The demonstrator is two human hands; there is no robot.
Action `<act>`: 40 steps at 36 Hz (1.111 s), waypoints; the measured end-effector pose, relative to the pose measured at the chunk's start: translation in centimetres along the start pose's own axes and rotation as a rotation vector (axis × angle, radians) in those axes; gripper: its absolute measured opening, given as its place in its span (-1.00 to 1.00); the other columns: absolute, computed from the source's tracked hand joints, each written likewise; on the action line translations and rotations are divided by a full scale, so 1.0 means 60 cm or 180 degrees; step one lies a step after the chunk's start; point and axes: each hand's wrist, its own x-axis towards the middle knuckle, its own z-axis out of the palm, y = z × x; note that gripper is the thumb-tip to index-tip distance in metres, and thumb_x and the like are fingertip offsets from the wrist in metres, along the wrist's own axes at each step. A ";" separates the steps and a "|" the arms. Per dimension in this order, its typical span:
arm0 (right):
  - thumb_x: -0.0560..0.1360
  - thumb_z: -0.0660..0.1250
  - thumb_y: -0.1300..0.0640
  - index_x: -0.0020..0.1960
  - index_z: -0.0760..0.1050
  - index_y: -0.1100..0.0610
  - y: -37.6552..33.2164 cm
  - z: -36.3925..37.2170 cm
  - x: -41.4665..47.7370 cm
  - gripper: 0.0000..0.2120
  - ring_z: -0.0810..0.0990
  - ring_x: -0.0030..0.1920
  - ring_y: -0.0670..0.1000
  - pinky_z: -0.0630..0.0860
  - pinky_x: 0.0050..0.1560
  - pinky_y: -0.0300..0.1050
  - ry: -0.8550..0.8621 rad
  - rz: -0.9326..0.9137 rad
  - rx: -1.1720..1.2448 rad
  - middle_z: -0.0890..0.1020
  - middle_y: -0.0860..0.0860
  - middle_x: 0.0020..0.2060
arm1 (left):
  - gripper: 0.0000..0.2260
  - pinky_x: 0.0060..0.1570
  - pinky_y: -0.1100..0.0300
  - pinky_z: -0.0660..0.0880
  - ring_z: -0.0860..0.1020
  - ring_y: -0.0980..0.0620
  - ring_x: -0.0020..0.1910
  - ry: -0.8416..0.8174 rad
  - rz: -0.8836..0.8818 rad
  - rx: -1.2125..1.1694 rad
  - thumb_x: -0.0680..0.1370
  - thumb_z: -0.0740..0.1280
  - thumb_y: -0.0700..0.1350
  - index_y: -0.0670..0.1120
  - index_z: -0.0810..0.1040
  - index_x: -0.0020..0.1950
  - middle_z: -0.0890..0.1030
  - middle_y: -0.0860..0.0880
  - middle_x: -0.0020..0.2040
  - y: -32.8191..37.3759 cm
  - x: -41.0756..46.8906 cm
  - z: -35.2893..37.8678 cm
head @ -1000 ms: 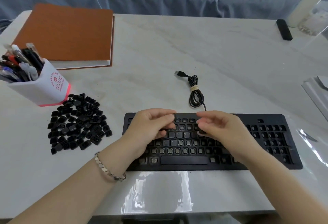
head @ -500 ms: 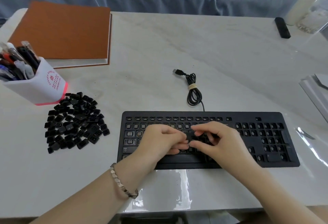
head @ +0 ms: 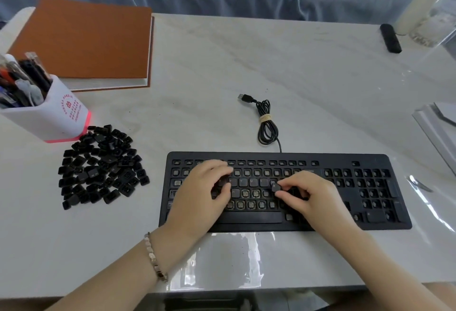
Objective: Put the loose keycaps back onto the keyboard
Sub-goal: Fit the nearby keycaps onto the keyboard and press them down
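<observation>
Keycap (head: 275,187) pinched by right hand (head: 312,196) fingers over keyboard (head: 345,158); left hand (head: 199,196) fingers curled, cannot tell whether holding anything

Bright, even daylight; glare streaks the table (head: 222,261) near its front edge, and wide-angle distortion bends the edges.

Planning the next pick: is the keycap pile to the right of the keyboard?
No, the keycap pile lies left of the keyboard, beside the pen holder.
</observation>
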 end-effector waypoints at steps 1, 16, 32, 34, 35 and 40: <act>0.30 0.53 0.24 -0.14 0.65 0.13 0.003 0.004 -0.001 -0.85 0.44 -0.20 -0.36 0.32 -0.13 -0.54 -0.0055 -0.0012 -0.0015 0.54 -0.16 -0.30 | -0.67 0.32 0.43 0.18 0.35 0.28 0.25 -0.0113 0.0091 0.0170 0.44 0.33 -0.10 -0.09 0.58 0.20 0.49 0.15 0.19 -0.012 -0.003 0.002; 0.36 0.39 0.06 -0.08 0.65 0.15 0.019 0.029 -0.002 -0.79 0.46 -0.12 -0.17 0.36 -0.04 -0.45 -0.0213 -0.0225 -0.0212 0.57 -0.10 -0.21 | -0.48 0.38 0.04 0.14 0.26 -0.03 0.41 -0.0469 0.0595 0.1159 0.48 0.19 0.13 -0.13 0.44 0.35 0.43 -0.10 0.38 -0.060 -0.015 0.013; 0.32 0.43 0.10 -0.14 0.67 0.12 0.015 0.036 0.004 -0.84 0.46 -0.17 -0.13 0.37 -0.11 -0.34 -0.0035 -0.0251 -0.0396 0.58 -0.09 -0.27 | -0.58 0.37 -0.02 0.17 0.32 -0.07 0.38 -0.0382 0.1052 0.1360 0.50 0.18 -0.01 -0.03 0.36 0.36 0.45 -0.14 0.36 -0.038 -0.015 0.024; 0.30 0.49 0.14 -0.16 0.68 0.12 0.011 0.038 0.004 -0.87 0.51 -0.22 -0.10 0.36 -0.11 -0.34 -0.0054 -0.0161 -0.0384 0.58 -0.07 -0.29 | -0.63 0.37 -0.02 0.18 0.37 -0.11 0.37 -0.0470 0.1313 0.1402 0.52 0.17 -0.05 0.01 0.42 0.33 0.46 -0.14 0.35 -0.024 -0.016 0.039; 0.30 0.51 0.18 -0.16 0.68 0.12 0.009 0.037 0.005 -0.88 0.54 -0.24 -0.04 0.38 -0.13 -0.33 -0.0078 -0.0119 -0.0375 0.59 -0.05 -0.30 | -0.64 0.36 -0.03 0.19 0.39 -0.14 0.36 -0.0521 0.1403 0.1421 0.52 0.17 -0.05 0.03 0.45 0.32 0.46 -0.15 0.35 -0.017 -0.016 0.047; 0.32 0.52 0.24 -0.16 0.67 0.11 -0.004 0.024 0.010 -0.89 0.48 -0.26 -0.20 0.35 -0.14 -0.36 -0.0252 0.0185 -0.0123 0.55 -0.06 -0.34 | -0.65 0.32 -0.08 0.30 0.42 -0.16 0.35 -0.0647 0.1493 0.1575 0.53 0.17 -0.04 0.05 0.52 0.29 0.48 -0.12 0.34 -0.009 -0.013 0.073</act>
